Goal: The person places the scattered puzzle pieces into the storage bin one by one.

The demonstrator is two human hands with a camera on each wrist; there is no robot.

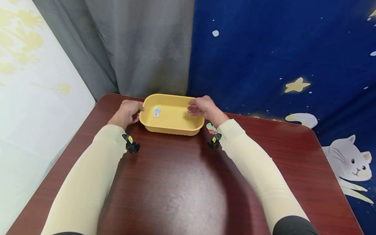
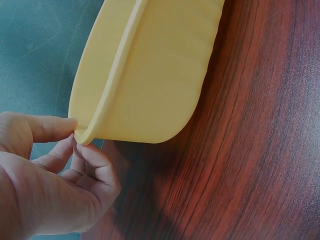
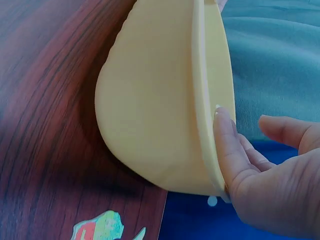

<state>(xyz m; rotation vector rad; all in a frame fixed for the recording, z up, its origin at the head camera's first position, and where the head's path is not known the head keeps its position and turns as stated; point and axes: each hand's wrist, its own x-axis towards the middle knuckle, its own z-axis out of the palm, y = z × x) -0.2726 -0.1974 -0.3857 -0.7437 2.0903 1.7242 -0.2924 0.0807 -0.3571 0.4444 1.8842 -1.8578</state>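
Note:
A yellow plastic basin (image 1: 173,127) with rounded corners stands near the table's back edge. My left hand (image 1: 127,112) pinches its rim at the left end, the thumb on top and curled fingers below, as the left wrist view shows. At the opposite end my right hand (image 1: 204,108) reaches over the rim, its fingers (image 3: 231,150) fairly straight against the inside. The right thumb (image 3: 282,128) stands apart from the basin. Inside the basin, toward the left, lies a small light blue and white piece (image 1: 156,112).
A small flat multicoloured piece (image 1: 211,128) lies on the dark red wooden table (image 1: 176,182) by the right wrist. Grey curtain (image 1: 147,49) and blue star-patterned cloth (image 1: 258,65) hang behind the table. A white patterned surface (image 1: 29,114) borders it on the left.

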